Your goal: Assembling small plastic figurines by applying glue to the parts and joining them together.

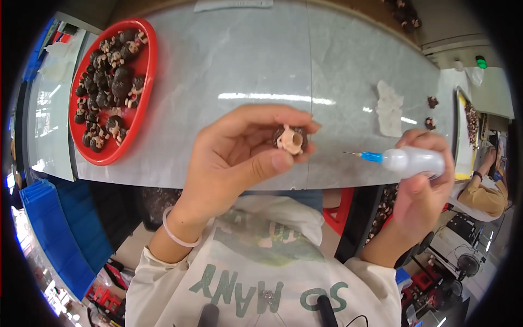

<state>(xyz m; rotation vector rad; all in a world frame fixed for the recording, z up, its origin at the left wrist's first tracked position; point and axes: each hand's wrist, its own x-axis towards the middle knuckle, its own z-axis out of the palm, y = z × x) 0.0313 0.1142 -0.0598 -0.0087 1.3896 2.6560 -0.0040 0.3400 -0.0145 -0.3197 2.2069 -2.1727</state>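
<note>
My left hand [239,150] is closed around a small doll head [290,140] with dark brown hair and a light face; a round hole in it faces up toward me. To its right, my right hand [427,180] grips a white squeeze bottle [414,162] that has a blue needle tip [371,157]. The thin metal needle points left at the doll head, with a gap between them. Both hands are raised over the near edge of the grey table [245,65].
A red oval tray [150,82] of several brown-haired doll figures stands at the left. Right of centre lies a crumpled white sheet [389,109], with two small brown pieces [431,123] beyond it. Blue bins [60,229] are below left. Another person [485,193] sits at far right.
</note>
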